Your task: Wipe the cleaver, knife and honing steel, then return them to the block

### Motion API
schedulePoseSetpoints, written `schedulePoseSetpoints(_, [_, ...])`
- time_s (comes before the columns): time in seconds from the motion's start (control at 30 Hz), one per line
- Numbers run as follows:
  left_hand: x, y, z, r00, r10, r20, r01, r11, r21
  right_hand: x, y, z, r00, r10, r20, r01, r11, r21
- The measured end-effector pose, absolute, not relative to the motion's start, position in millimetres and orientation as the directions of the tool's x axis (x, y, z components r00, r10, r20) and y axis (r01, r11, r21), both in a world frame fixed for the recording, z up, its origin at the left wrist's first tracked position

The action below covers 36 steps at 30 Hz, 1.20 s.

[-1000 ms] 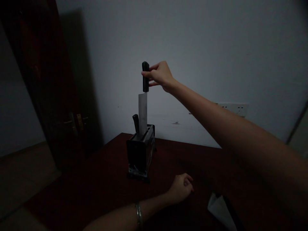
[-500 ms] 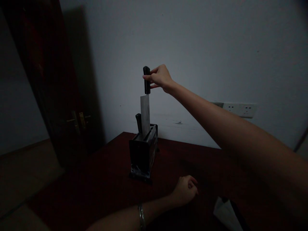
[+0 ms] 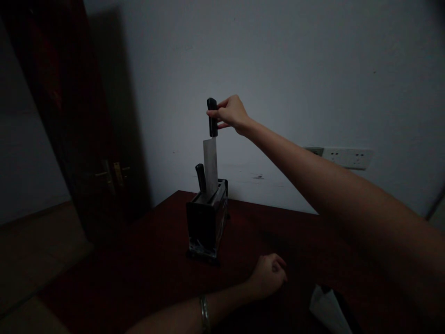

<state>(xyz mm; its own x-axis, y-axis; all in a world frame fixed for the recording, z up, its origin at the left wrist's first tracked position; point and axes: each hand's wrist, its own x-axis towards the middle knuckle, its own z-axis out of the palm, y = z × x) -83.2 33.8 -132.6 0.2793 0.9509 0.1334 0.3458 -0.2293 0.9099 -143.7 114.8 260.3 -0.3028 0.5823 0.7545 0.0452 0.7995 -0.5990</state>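
My right hand (image 3: 230,112) is stretched out toward the wall and pinches the black handle of a cleaver (image 3: 210,157). The knife hangs upright with its broad grey blade partly down in a slot of a dark knife block (image 3: 206,222). A second knife with a black handle (image 3: 200,176) stands in the block just left of the blade. My left hand (image 3: 267,274) rests on the dark red table (image 3: 146,273) in front of the block, fingers curled into a loose fist, a bracelet on its wrist.
A white folded cloth or paper (image 3: 327,310) lies at the table's near right. A dark wooden door (image 3: 79,134) with brass handles stands left. A white socket strip (image 3: 344,157) is on the wall behind my right arm.
The cleaver has gone down a little deeper into the block's slot with my right hand. My left hand has stayed in place.
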Motion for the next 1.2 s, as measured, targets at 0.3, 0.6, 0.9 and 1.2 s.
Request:
schedulePoseSetpoints(0.3, [-82.7,35.6,-134.6,0.289,0.950,0.121,0.343,-0.220,0.913,-145.0,116.1,258.2,-0.297,0.592,0.749,0.033,0.791,-0.611])
schedulePoseSetpoints(0.6, [-83.2,37.9,-138.9,0.291,0.948,0.127,0.333,-0.224,0.916,-145.4,119.3,256.3,-0.319,0.580,0.750,0.033,0.797,-0.602])
schedulePoseSetpoints(0.9, [-82.5,38.3,-140.8,0.278,0.952,0.126,0.307,-0.213,0.928,-146.6,115.2,253.8,-0.331,0.582,0.743,0.041,0.795,-0.605])
schedulePoseSetpoints(1.2, [-83.0,37.8,-139.0,0.289,0.949,0.123,0.336,-0.221,0.916,-147.1,114.2,249.9,-0.343,0.587,0.733,0.037,0.788,-0.614])
